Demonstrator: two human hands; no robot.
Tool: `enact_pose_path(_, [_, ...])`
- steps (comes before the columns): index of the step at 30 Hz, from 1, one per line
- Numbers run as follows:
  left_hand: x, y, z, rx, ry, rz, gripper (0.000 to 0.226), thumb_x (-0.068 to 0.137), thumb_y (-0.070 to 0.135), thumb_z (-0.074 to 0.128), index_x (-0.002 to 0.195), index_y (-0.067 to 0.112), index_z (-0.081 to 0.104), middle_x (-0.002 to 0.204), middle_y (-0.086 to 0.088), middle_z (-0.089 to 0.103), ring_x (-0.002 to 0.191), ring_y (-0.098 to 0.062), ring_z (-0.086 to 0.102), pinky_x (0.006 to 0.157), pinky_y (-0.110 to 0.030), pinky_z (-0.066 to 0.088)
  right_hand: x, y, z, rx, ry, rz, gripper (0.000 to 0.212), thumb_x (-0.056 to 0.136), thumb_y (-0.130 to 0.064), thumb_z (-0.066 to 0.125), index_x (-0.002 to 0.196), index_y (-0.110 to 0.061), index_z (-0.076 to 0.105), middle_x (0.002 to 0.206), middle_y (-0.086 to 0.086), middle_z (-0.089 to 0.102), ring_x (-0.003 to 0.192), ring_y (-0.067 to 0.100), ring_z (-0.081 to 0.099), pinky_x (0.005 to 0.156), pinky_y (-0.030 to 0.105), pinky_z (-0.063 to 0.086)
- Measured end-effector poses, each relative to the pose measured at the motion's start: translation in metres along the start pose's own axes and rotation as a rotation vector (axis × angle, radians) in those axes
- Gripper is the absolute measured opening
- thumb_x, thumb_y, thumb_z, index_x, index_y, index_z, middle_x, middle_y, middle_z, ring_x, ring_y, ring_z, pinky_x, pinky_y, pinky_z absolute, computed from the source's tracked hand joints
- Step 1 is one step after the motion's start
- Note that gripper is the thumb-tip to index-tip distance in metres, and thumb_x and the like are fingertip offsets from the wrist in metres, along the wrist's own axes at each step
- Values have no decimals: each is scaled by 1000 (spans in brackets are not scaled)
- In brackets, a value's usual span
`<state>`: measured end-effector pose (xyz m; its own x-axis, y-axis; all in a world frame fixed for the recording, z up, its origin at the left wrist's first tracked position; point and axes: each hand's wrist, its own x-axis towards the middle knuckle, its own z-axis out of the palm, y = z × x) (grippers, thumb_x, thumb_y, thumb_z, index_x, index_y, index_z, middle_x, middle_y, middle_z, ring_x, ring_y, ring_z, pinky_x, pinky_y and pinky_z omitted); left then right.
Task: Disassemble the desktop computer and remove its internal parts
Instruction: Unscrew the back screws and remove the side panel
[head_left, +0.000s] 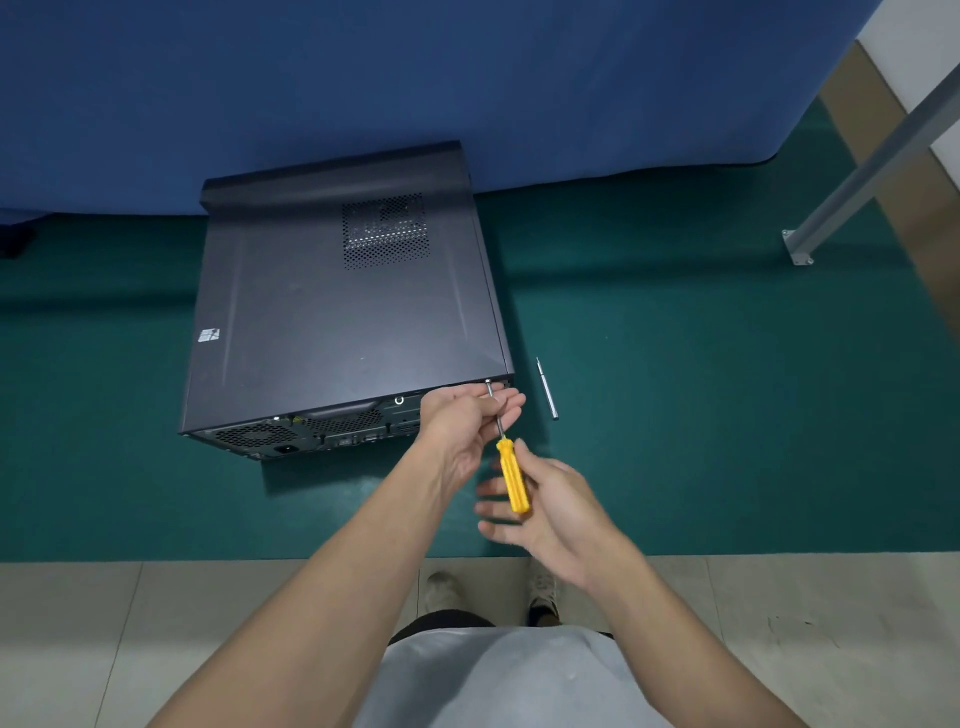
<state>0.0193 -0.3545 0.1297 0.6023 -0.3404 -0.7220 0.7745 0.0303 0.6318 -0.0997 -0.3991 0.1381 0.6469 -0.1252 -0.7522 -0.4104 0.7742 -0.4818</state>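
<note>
- Left hand (470, 415) pinches the screwdriver (511, 475) shaft close to its tip, at the rear right corner of the desktop computer (337, 306), which lies flat on the green mat (701, 415) at 11 o'clock.
- Right hand (550, 512) holds the yellow handle loosely, fingers half spread (blurred); the tool's long axis runs 12 to 6.
- Spare bit (546, 387) lies just right, at 1 o'clock.

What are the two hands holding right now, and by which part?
One screwdriver. The left hand pinches its metal shaft near the computer case; the right hand is loosely around the yellow handle, fingers blurred.
</note>
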Motion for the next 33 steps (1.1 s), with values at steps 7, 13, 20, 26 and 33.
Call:
enact_pose_path(7, [-6,-2,4,35,50,39,13,89,-16,51,98,-10,59,89,-21,68,75,-26,71,68,-28,60,2,5,0,-228,68,-138,6,95,-1,54,97,4,57,77,14,66,60,18,67,60,27,56])
enact_pose_path(13, [-6,-5,10,139,230,113,19,82,-16,64,86,1,55,84,-19,69,70,-25,72,61,-27,59,0,5,3,-321,157,-165,8,92,-3,59,99,1,58,85,16,66,64,22,69,63,31,58])
enact_pose_path(20, [-8,-5,5,54,102,113,12,90,-16,51,96,-6,54,87,-20,67,77,-25,71,68,-25,60,-7,-7,-3,-125,-52,-38,22,99,-3,45,117,8,51,91,23,66,71,27,68,60,32,56])
enact_pose_path(26, [-6,-5,4,151,210,146,17,82,-15,64,91,-1,60,81,-17,70,75,-23,73,67,-27,59,-3,8,21,-414,183,-183,9,92,-2,58,101,-3,54,90,20,68,60,20,67,61,33,59])
enact_pose_path(33, [-9,-2,7,23,95,102,13,91,-17,48,96,-7,53,92,-27,64,80,-30,70,70,-30,60,-11,-6,0,-104,-155,32,20,97,-1,48,113,10,54,84,21,66,69,26,67,65,31,57])
